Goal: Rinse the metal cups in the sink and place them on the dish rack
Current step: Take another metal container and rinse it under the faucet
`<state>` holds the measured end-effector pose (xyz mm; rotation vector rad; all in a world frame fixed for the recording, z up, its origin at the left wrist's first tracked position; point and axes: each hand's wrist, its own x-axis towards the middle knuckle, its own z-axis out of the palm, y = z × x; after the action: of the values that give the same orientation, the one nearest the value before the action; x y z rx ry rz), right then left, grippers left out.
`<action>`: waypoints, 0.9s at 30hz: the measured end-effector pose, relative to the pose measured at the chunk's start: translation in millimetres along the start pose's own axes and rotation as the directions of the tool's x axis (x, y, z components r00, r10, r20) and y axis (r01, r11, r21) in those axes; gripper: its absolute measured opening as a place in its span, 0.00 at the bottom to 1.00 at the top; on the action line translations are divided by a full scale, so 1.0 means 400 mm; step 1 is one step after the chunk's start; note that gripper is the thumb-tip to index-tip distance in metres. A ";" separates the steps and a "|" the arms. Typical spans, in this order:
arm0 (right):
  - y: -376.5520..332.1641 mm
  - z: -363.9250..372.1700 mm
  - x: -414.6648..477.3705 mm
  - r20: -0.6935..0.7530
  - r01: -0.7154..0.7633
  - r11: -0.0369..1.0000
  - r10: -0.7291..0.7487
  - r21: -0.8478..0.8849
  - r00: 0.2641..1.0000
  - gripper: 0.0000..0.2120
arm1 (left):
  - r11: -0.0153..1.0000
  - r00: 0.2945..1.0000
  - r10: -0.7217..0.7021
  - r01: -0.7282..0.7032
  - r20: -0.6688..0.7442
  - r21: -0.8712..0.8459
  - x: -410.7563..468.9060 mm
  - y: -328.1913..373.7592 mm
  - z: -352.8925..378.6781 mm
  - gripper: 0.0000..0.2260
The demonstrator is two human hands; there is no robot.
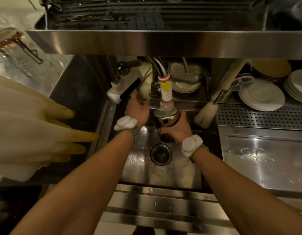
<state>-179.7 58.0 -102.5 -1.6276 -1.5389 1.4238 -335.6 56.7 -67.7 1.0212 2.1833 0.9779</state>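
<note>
While we hold the metal cup (pixel 163 119) up under the tap nozzle (pixel 165 94) in the middle of the frame, the main risk is a slip: our right hand (pixel 178 131) wraps it from below with fingers curled round the wall, and wet steel on wet skin could let it drop into the sink (pixel 138 167) and clatter near the drain (pixel 161 154). Our left hand (pixel 137 108) reaches to the base of the tap, left of the cup; its fingertips are hidden, so we cannot tell whether it grips the handle or only touches it. A sudden hard flow could splash out of the cup onto our arms and the counter at lower right. The dish rack (pixel 112 14) sits across the top of the frame above a steel ledge, so we judge that lifting the cup there could knock it on that edge or on the nozzle. Counting: one metal cup in view, one nozzle, one drain, one bottle brush (pixel 206 114) right of the cup, one pale rubber glove (pixel 36 126) at the left edge with at least four fingers showing, and several stacked plates (pixel 262 96) at upper right, too overlapped to number.
</note>
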 end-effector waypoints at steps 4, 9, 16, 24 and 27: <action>0.002 0.002 -0.011 0.031 0.032 0.998 -0.030 -0.055 0.999 0.52 | 0.994 0.999 0.024 -0.019 -0.046 0.109 0.049 0.034 -0.032 0.25; -0.017 -0.005 -0.008 0.049 0.003 1.000 -0.003 0.008 0.999 0.51 | 0.997 0.967 -0.071 0.063 0.246 0.043 0.011 0.033 -0.002 0.22; -0.027 0.000 0.016 0.215 -0.233 0.939 0.180 0.254 0.960 0.41 | 0.832 0.820 -0.313 0.480 0.479 -0.278 0.004 -0.020 0.037 0.53; -0.029 -0.006 0.037 0.161 -0.276 0.937 0.244 0.216 0.956 0.27 | 0.942 0.915 -0.177 0.264 0.361 -0.208 -0.034 -0.027 0.027 0.23; -0.022 0.002 0.040 0.146 -0.254 0.940 0.225 0.227 0.963 0.42 | 0.940 0.945 -0.179 0.246 0.272 -0.235 -0.049 -0.032 0.029 0.21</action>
<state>-186.6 74.9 -100.8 -1.6458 -1.1958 1.7916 -321.5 39.5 -81.6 0.7193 1.8525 0.9544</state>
